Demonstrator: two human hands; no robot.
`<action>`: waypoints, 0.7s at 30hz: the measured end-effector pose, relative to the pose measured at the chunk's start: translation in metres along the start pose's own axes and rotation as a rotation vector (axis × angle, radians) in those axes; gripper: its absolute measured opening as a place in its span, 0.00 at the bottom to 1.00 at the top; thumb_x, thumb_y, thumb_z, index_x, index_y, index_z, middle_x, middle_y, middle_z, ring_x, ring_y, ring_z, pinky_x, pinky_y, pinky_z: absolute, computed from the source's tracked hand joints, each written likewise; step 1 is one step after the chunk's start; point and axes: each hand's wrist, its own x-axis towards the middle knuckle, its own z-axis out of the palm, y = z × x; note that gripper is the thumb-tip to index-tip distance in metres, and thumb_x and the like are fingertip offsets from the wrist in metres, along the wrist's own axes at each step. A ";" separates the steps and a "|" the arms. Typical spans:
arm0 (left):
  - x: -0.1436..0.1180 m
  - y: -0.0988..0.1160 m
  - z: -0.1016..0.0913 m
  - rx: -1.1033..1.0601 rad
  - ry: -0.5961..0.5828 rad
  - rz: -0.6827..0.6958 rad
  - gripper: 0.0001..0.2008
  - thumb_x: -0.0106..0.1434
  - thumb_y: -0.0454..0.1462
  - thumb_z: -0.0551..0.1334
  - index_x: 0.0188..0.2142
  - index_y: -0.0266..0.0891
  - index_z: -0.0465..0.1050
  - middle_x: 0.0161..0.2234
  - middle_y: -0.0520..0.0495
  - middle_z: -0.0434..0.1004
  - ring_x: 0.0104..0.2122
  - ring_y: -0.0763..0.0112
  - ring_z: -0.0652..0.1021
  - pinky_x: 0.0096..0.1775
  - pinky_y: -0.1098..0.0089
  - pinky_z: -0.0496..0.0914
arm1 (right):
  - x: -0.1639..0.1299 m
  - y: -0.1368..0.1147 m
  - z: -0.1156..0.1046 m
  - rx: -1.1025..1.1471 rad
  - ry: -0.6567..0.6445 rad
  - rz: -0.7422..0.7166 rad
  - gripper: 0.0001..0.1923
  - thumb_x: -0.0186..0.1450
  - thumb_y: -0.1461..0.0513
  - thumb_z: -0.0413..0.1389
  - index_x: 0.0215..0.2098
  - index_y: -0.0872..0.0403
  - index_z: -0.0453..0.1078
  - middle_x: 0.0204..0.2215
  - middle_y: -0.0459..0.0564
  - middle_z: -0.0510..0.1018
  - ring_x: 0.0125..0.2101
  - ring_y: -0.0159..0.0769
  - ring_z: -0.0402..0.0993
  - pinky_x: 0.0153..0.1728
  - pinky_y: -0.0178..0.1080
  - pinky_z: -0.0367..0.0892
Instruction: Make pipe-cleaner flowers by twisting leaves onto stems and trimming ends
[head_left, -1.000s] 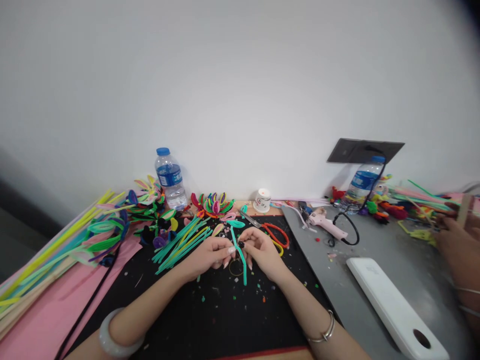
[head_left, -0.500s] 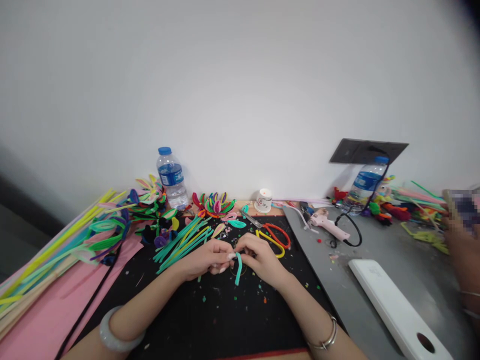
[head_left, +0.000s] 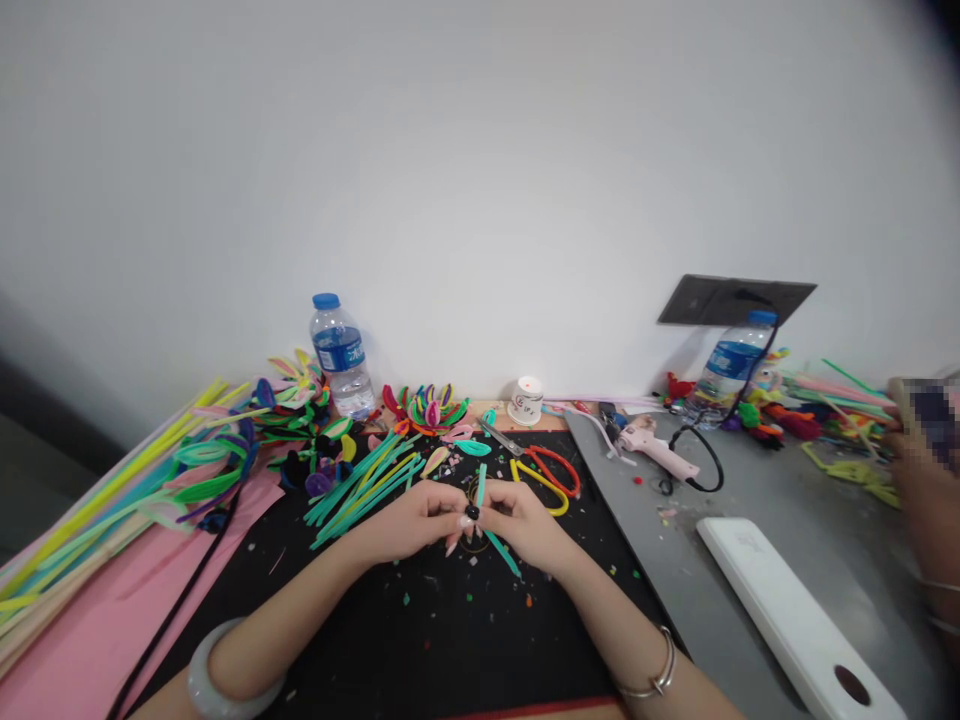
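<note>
My left hand and my right hand meet over the black mat, fingertips pinched together on a teal pipe cleaner. One end of it sticks up between the hands; the other slants down to the right. A small dark bead-like piece sits at the pinch point. A bundle of teal and yellow pipe cleaners lies just left of my left hand.
Red-handled scissors, a yellow loop, a pink glue gun with black cord, two water bottles, a white cup, a white device, pipe-cleaner flowers and a pink sheet surround the mat. Another person's hand is at the right edge.
The teal pipe cleaner has been turned between my fingers: it hung down before, now one end points up and the other slants down right. The hands stay in place.
</note>
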 end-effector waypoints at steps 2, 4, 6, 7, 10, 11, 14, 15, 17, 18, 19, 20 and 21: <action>-0.001 0.002 0.002 0.078 0.042 0.036 0.15 0.61 0.41 0.55 0.21 0.36 0.69 0.18 0.53 0.68 0.20 0.77 0.66 0.24 0.77 0.57 | 0.001 0.002 0.001 0.081 -0.001 0.053 0.14 0.58 0.56 0.56 0.19 0.56 0.66 0.19 0.43 0.69 0.23 0.30 0.63 0.26 0.33 0.57; -0.001 0.002 0.004 0.134 0.078 0.056 0.16 0.61 0.40 0.55 0.20 0.36 0.68 0.18 0.53 0.69 0.21 0.76 0.68 0.26 0.77 0.59 | 0.001 0.004 0.001 0.143 0.008 0.094 0.14 0.57 0.56 0.57 0.18 0.56 0.67 0.18 0.43 0.69 0.21 0.29 0.62 0.25 0.32 0.56; 0.000 0.000 0.007 0.172 0.117 0.068 0.16 0.61 0.39 0.55 0.19 0.36 0.68 0.18 0.53 0.69 0.22 0.75 0.68 0.27 0.76 0.60 | 0.002 0.007 0.000 0.194 0.020 0.122 0.13 0.56 0.58 0.58 0.18 0.56 0.67 0.17 0.43 0.69 0.20 0.27 0.60 0.24 0.31 0.55; 0.001 -0.001 0.008 0.181 0.141 0.074 0.16 0.61 0.39 0.55 0.19 0.36 0.69 0.19 0.53 0.69 0.22 0.75 0.68 0.28 0.75 0.60 | 0.002 0.008 0.000 0.217 0.032 0.133 0.13 0.56 0.58 0.58 0.18 0.57 0.68 0.17 0.43 0.69 0.20 0.27 0.59 0.23 0.31 0.54; 0.004 -0.005 0.009 0.147 0.190 0.099 0.16 0.62 0.40 0.55 0.21 0.36 0.72 0.22 0.51 0.71 0.24 0.73 0.69 0.30 0.74 0.61 | 0.003 0.010 -0.004 0.317 0.060 0.207 0.12 0.55 0.59 0.59 0.17 0.57 0.68 0.15 0.43 0.68 0.17 0.24 0.55 0.19 0.30 0.49; 0.005 -0.006 0.008 0.118 0.191 0.115 0.16 0.62 0.41 0.55 0.23 0.36 0.74 0.24 0.50 0.72 0.26 0.72 0.70 0.32 0.73 0.62 | 0.003 0.010 -0.005 0.368 0.060 0.244 0.12 0.54 0.58 0.59 0.17 0.57 0.69 0.15 0.43 0.68 0.16 0.24 0.53 0.17 0.30 0.46; 0.007 -0.009 0.007 0.031 0.209 0.144 0.13 0.59 0.43 0.59 0.28 0.37 0.77 0.29 0.47 0.73 0.31 0.68 0.70 0.35 0.72 0.63 | 0.003 0.008 -0.008 0.532 0.042 0.327 0.13 0.53 0.58 0.59 0.16 0.58 0.67 0.16 0.46 0.69 0.14 0.23 0.52 0.15 0.30 0.42; 0.007 -0.010 0.006 -0.008 0.230 0.139 0.13 0.58 0.43 0.60 0.27 0.37 0.77 0.29 0.47 0.72 0.32 0.68 0.70 0.35 0.71 0.63 | 0.003 0.006 -0.008 0.573 0.044 0.336 0.12 0.53 0.59 0.59 0.16 0.57 0.67 0.16 0.46 0.69 0.14 0.23 0.52 0.14 0.30 0.41; 0.008 -0.013 0.007 -0.130 0.288 0.104 0.14 0.57 0.44 0.61 0.25 0.36 0.76 0.27 0.48 0.71 0.30 0.69 0.69 0.34 0.72 0.62 | 0.003 0.005 -0.008 0.622 0.065 0.330 0.11 0.53 0.60 0.58 0.17 0.56 0.66 0.15 0.44 0.66 0.14 0.24 0.52 0.14 0.30 0.43; 0.008 -0.015 0.008 -0.209 0.313 0.082 0.14 0.57 0.44 0.61 0.24 0.36 0.75 0.27 0.49 0.71 0.29 0.70 0.69 0.33 0.72 0.62 | 0.003 0.004 -0.008 0.632 0.087 0.319 0.10 0.54 0.60 0.58 0.19 0.56 0.66 0.16 0.43 0.65 0.15 0.24 0.52 0.14 0.30 0.44; 0.009 -0.017 0.009 -0.291 0.343 0.051 0.14 0.56 0.45 0.62 0.25 0.35 0.75 0.26 0.49 0.71 0.28 0.71 0.69 0.33 0.72 0.63 | 0.004 0.004 -0.007 0.636 0.115 0.298 0.09 0.54 0.60 0.58 0.20 0.56 0.66 0.17 0.43 0.65 0.15 0.24 0.52 0.14 0.30 0.46; 0.010 -0.018 0.010 -0.356 0.368 0.021 0.14 0.55 0.45 0.62 0.26 0.35 0.75 0.24 0.49 0.71 0.28 0.71 0.69 0.32 0.72 0.63 | 0.004 0.005 -0.006 0.635 0.143 0.268 0.08 0.55 0.59 0.57 0.23 0.56 0.66 0.19 0.43 0.66 0.16 0.24 0.53 0.14 0.29 0.47; 0.010 -0.020 0.010 -0.411 0.389 -0.006 0.14 0.55 0.45 0.63 0.26 0.34 0.75 0.24 0.50 0.71 0.27 0.71 0.70 0.31 0.72 0.63 | 0.005 0.005 -0.005 0.625 0.167 0.235 0.08 0.56 0.58 0.57 0.25 0.55 0.67 0.22 0.44 0.67 0.17 0.24 0.55 0.15 0.29 0.49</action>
